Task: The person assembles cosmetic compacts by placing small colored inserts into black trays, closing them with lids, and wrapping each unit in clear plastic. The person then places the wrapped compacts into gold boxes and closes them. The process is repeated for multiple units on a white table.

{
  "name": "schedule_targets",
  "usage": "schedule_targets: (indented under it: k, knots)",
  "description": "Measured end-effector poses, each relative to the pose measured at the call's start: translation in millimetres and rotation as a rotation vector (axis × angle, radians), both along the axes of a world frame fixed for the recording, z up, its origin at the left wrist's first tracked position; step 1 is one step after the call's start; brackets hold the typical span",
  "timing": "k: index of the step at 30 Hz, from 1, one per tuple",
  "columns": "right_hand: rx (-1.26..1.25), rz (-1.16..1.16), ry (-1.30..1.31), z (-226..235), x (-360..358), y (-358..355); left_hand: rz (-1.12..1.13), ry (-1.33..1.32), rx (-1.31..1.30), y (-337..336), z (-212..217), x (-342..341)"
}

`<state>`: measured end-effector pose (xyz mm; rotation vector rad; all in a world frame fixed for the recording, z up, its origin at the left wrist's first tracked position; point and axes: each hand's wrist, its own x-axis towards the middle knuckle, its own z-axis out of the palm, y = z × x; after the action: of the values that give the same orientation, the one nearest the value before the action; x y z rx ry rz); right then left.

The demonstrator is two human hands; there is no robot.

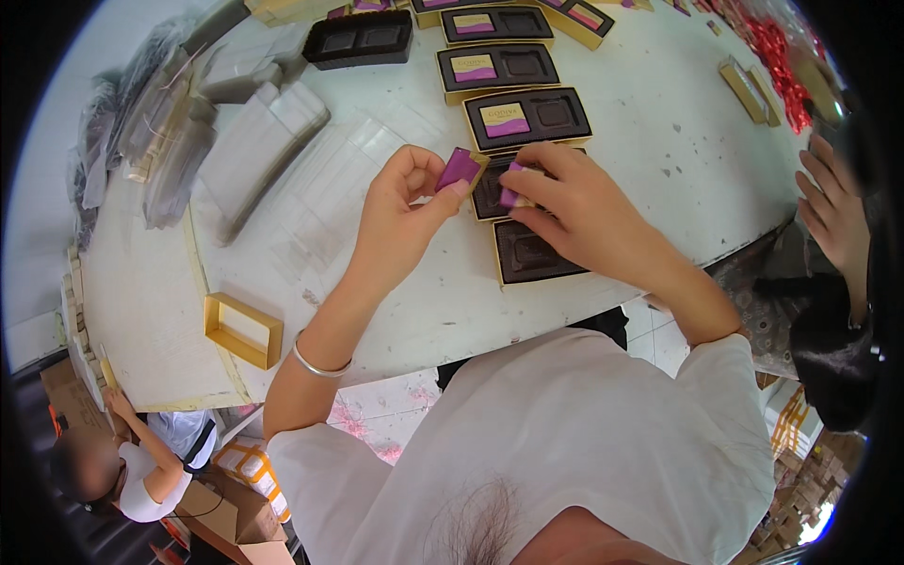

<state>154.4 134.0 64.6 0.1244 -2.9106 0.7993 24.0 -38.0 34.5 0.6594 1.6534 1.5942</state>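
Note:
My left hand (403, 209) pinches a small purple-and-gold box (459, 170) between thumb and fingers, held up just left of the row of gift boxes. In my right hand (589, 209) is a second small purple box (509, 186), its far side covered by my fingers. That hand is over a gift box with a dark insert (486, 201), partly hidden beneath it. Nearest me lies another gift box (527, 252) with a bare dark insert. Beyond my hands, a gift box (527, 118) has a purple-and-gold box in its left compartment and a bare right one.
More part-filled gift boxes (494, 68) continue up the table. A dark tray (358, 40) stands at the far left, above stacked clear plastic covers (268, 155). A gold frame (243, 330) lies near left. Another person's hand (836, 212) is at right; someone else works lower left.

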Motion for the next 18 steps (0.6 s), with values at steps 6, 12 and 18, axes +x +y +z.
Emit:
schedule_targets:
  k: [6,12,18]
  knots:
    - [0.005,0.440,0.158,-6,-16,33,0.014,-0.008,-0.027,1,2,-4]
    - [-0.032,0.182,0.250,-11,-10,23,0.040,-0.050,-0.007,-1,2,-3]
    - [-0.316,-0.030,0.068,-21,-15,11,0.011,-0.022,-0.036,2,0,-4]
